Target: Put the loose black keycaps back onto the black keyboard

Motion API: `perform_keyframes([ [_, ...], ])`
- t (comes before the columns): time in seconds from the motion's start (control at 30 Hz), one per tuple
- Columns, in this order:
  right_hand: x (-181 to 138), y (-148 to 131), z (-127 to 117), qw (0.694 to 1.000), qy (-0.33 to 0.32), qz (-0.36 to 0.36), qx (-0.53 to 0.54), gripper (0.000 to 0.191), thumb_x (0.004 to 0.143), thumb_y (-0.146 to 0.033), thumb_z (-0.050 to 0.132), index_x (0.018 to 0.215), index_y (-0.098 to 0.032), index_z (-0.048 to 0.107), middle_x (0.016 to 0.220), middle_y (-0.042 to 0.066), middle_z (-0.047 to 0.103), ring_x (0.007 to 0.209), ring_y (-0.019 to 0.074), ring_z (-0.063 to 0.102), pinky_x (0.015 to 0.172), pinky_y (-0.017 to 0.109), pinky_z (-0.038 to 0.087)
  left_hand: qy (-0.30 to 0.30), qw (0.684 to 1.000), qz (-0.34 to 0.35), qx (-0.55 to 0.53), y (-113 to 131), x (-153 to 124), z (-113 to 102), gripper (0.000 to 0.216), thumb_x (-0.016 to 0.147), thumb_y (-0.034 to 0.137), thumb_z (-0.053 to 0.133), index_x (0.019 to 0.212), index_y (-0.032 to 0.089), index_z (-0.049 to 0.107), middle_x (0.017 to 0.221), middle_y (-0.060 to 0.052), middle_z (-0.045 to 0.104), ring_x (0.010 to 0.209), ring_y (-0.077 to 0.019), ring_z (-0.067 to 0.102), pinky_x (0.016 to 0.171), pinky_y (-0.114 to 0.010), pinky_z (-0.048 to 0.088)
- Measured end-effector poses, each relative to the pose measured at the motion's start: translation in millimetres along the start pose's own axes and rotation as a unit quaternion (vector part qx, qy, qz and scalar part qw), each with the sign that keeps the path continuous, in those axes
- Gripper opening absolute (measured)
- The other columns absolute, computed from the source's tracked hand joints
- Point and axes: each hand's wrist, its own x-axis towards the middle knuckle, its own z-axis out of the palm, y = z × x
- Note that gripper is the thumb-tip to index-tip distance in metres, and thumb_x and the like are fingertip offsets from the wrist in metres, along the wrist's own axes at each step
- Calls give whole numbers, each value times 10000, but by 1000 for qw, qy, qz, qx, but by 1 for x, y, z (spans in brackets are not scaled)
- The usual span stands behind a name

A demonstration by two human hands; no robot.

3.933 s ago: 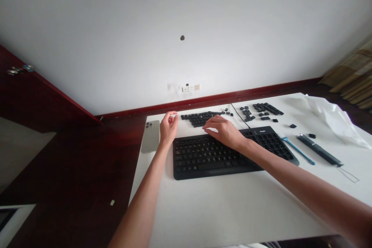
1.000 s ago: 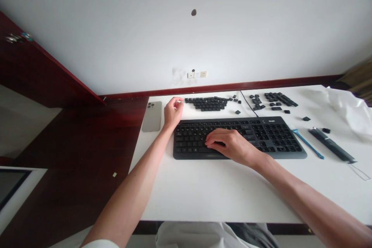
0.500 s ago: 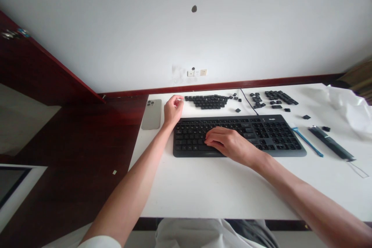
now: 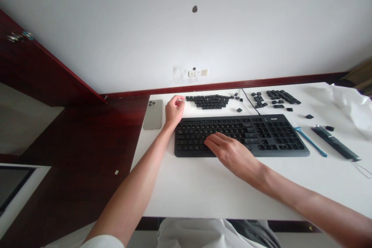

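Note:
A black keyboard (image 4: 261,131) lies across the white table (image 4: 203,193). My right hand (image 4: 232,153) lies flat over its lower middle keys, fingers stretched out and pointing left. My left hand (image 4: 173,110) hovers at the keyboard's far left corner, its fingers curled in a pinch; what it holds, if anything, is too small to see. Just behind the keyboard lie several loose black keycaps (image 4: 210,101), with a second group of keycaps (image 4: 276,99) to the right.
A grey phone (image 4: 153,114) lies face down at the table's left edge. A blue tool (image 4: 310,142) and a long black bar (image 4: 335,143) lie right of the keyboard, white plastic sheeting (image 4: 348,104) beyond. The keyboard cable (image 4: 249,100) runs back toward the wall. Dark red floor lies to the left.
My right hand came from the keyboard's back edge to its front rows, then slid slightly toward me with the fingers flattening. My left hand has stayed pinched at the left corner.

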Motion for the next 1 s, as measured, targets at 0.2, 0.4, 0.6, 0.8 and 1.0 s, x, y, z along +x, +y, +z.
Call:
perform_keyframes([
  [0.2,-4,-2,8,1000,7,11,-19,256,878,72,549,910,-143,684,904,82,686,783,212,624,668,329,554,-1,1000,0,-1,-1,0,0,194,861,171,567,954,215,731,714,13,640,667,-156,573,649,-266,402],
  [0.4,-9,-3,16,996,65,39,43,199,997,-67,528,949,-147,704,913,96,704,846,228,658,739,366,564,-4,1000,5,-5,0,1,0,190,861,175,565,953,214,727,734,7,647,685,-158,581,659,-263,409],
  [0.6,-8,15,12,972,128,82,179,183,1031,-173,547,1043,-195,728,995,75,760,922,217,691,799,360,583,-8,1000,-4,-11,0,1,0,191,858,188,566,954,222,728,680,27,595,633,-149,546,644,-264,396],
  [0.8,-4,52,-11,943,225,166,182,189,980,-175,575,979,-226,757,969,48,772,896,209,699,784,350,578,-7,1000,0,2,2,0,-1,196,853,194,564,953,225,730,681,29,600,648,-157,556,661,-268,395],
  [1.0,26,90,-27,950,186,196,158,183,953,-366,692,953,-220,802,957,52,777,717,181,657,673,337,536,-10,1000,-1,4,1,1,-1,190,870,221,559,962,228,724,690,30,601,650,-158,551,665,-267,395],
])
